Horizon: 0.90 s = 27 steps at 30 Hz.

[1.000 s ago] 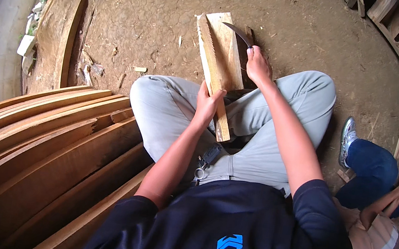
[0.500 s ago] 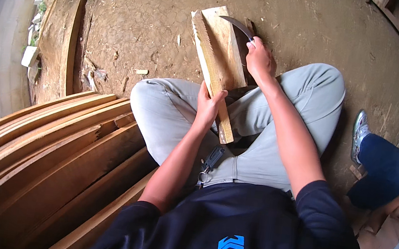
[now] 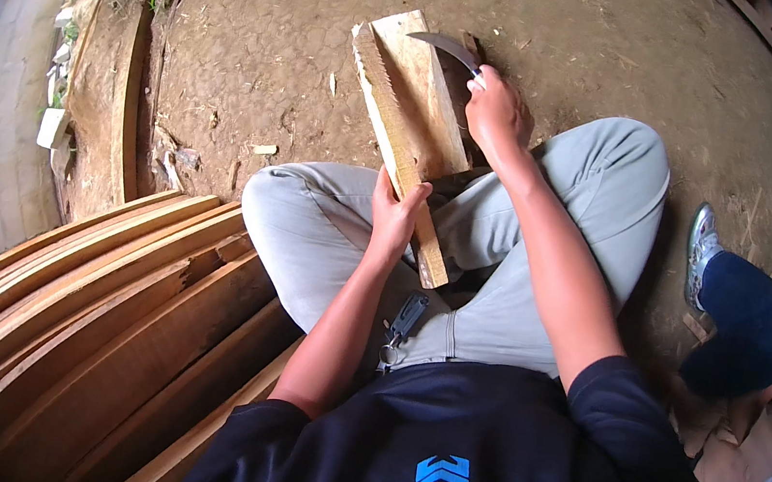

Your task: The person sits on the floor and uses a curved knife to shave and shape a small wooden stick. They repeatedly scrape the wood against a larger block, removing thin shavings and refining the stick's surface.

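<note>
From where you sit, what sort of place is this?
Probably a rough woodworking area: long boards lie together at left, scraps dot the dirt floor, and the right hand holds a curved blade.

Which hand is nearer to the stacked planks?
The left. The left hand is right of the stacked planks, gripping a wooden strip; the right hand is farther right and forward, holding a curved knife.

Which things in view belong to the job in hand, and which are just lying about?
In use:
jagged-edged wood strip, in the left grip
curved knife, in the right grip
pale board, alongside the strip (likely)

Lying about:
planks, left side
white block, far left
wood chip, on the dirt floor
</note>
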Available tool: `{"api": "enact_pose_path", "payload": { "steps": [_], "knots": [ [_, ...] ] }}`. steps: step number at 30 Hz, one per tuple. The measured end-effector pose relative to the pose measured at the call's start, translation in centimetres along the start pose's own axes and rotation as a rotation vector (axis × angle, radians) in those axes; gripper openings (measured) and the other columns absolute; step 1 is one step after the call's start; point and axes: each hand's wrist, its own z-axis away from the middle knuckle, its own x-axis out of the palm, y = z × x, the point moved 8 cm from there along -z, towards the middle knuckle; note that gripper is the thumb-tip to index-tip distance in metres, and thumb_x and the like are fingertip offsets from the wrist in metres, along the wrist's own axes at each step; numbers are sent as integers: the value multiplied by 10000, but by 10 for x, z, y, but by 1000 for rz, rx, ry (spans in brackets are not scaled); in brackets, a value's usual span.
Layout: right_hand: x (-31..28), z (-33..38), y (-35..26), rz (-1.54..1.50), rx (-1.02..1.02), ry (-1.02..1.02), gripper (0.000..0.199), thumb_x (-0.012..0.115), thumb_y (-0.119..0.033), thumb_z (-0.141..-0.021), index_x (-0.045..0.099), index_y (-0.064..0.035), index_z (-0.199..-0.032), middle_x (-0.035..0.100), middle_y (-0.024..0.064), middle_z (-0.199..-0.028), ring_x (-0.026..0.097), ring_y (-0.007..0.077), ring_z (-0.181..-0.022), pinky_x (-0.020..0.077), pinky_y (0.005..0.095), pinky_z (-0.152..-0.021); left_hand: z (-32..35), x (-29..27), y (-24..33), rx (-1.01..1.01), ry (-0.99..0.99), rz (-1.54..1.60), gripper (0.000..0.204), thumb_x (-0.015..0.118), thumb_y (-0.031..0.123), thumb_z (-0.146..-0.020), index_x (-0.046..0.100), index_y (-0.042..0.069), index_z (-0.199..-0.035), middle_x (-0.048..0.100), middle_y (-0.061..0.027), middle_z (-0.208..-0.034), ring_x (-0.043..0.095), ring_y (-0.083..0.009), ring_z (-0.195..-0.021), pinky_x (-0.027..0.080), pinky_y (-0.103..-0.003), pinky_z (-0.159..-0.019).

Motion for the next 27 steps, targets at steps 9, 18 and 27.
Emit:
{"api": "enact_pose_path", "payload": {
  "steps": [9,18,27],
  "knots": [
    [7,-6,-7,-24,-38,55,329,544,-269,-944,568,-136,-1244,648,156,-1081,619,360,-1033,490,485,-841,-1,-1,-5,-9,13,-17,431,668,72,-815,489,-3,-1200,588,-59,-1033,559,-144,-920,466,-288,-817],
    [1,-7,-9,-11,-24,84,321,553,-267,-940,574,-133,-1231,646,150,-1075,621,364,-1016,489,485,-837,0,-1,-5,-18,20,9,422,672,69,-814,490,-2,-1188,582,-54,-1005,555,-139,-895,468,-286,-796],
    [5,-15,-7,-36,-8,92,307,555,-259,-938,570,-143,-1222,639,151,-1071,623,358,-1004,488,488,-826,-3,0,-3,36,-1,-1,415,666,54,-818,491,2,-1190,582,-52,-983,554,-137,-878,470,-281,-782]
  ]
}}
